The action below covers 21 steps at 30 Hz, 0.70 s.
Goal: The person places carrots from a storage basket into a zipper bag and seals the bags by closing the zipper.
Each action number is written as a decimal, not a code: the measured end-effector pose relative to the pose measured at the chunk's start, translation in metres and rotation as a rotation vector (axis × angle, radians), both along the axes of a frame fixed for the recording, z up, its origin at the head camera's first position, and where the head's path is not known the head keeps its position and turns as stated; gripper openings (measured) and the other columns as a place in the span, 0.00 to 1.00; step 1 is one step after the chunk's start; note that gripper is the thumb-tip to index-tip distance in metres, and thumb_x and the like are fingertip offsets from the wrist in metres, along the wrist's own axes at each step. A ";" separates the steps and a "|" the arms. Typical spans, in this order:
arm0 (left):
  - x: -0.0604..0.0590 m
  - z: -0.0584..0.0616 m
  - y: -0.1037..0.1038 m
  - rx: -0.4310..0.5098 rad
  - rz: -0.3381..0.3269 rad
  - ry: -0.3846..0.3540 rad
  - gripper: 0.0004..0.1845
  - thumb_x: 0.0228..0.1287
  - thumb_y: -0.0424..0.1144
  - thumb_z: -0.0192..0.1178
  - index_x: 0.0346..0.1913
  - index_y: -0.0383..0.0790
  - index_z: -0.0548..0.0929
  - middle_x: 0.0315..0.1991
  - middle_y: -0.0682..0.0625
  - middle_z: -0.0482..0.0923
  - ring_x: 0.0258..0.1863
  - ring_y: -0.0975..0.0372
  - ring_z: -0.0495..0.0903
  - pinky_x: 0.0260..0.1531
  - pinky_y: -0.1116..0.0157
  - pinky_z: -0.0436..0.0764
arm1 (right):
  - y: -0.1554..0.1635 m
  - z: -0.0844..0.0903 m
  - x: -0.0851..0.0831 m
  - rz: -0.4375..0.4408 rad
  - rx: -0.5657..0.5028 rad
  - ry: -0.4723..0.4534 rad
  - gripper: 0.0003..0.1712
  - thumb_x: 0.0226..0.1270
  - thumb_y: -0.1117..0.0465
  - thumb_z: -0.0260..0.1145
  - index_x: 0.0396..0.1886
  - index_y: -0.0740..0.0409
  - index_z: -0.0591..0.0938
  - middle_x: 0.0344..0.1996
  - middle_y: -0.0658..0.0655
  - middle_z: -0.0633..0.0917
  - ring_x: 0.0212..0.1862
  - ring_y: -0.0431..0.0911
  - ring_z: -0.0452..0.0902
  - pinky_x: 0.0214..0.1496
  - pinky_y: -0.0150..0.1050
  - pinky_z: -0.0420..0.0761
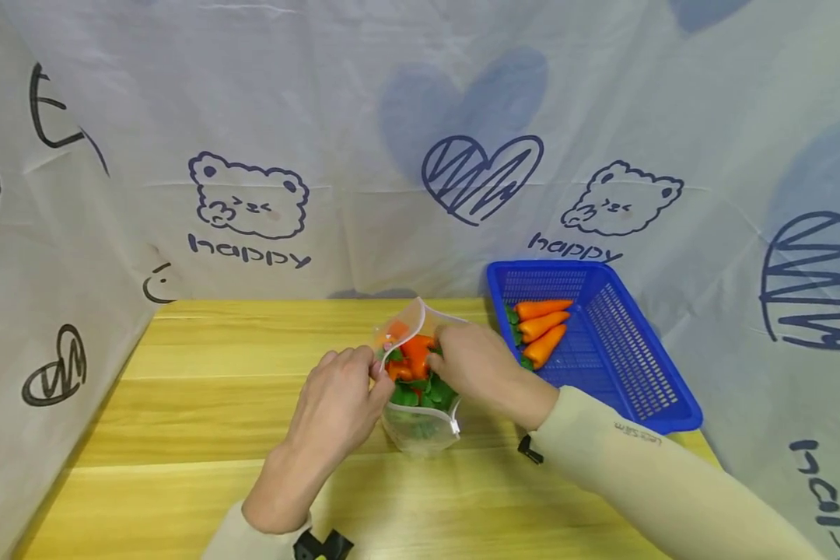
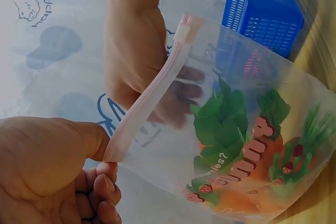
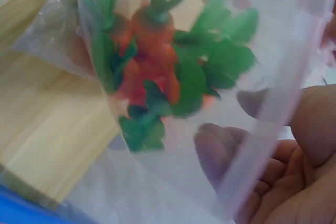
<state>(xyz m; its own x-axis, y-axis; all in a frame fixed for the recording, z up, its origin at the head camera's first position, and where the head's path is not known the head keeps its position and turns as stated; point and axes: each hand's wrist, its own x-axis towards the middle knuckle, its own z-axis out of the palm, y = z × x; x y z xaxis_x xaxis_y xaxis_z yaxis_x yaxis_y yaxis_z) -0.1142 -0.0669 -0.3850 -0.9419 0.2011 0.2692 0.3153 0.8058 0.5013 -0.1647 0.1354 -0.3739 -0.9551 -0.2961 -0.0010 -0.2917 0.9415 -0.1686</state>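
A clear zip bag point(image 1: 420, 389) stands on the wooden counter point(image 1: 182, 420), mid-scene, already holding toy carrots point(image 1: 414, 356) with green tops. The left hand point(image 1: 339, 400) pinches the near-left edge of the zip strip point(image 2: 152, 98) between thumb and fingers, which holds the mouth apart. The right hand point(image 1: 486, 369) curls over the right rim, fingers inside the bag; whether it holds a carrot cannot be told. To the right, a blue basket point(image 1: 644, 389) keeps three more carrots point(image 1: 542, 327) within reach.
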 end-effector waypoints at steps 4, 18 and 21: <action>0.000 0.000 -0.001 -0.005 0.005 -0.014 0.08 0.67 0.36 0.59 0.28 0.44 0.77 0.24 0.53 0.74 0.26 0.56 0.69 0.30 0.62 0.70 | 0.018 0.012 0.004 -0.063 -0.031 0.141 0.16 0.73 0.50 0.67 0.26 0.51 0.82 0.18 0.48 0.80 0.21 0.47 0.76 0.22 0.45 0.73; -0.001 0.005 -0.007 -0.092 0.023 0.002 0.09 0.63 0.35 0.58 0.24 0.44 0.74 0.20 0.51 0.70 0.23 0.55 0.67 0.27 0.62 0.66 | 0.058 0.013 0.010 -0.145 -0.117 -0.069 0.10 0.69 0.55 0.67 0.29 0.52 0.81 0.21 0.50 0.78 0.23 0.46 0.72 0.24 0.40 0.68; -0.001 0.003 -0.007 -0.119 0.069 0.122 0.10 0.58 0.33 0.60 0.22 0.43 0.73 0.19 0.50 0.68 0.22 0.54 0.66 0.24 0.61 0.65 | 0.055 0.011 0.011 -0.132 -0.162 -0.026 0.08 0.66 0.57 0.66 0.27 0.52 0.78 0.19 0.49 0.76 0.21 0.45 0.71 0.23 0.39 0.67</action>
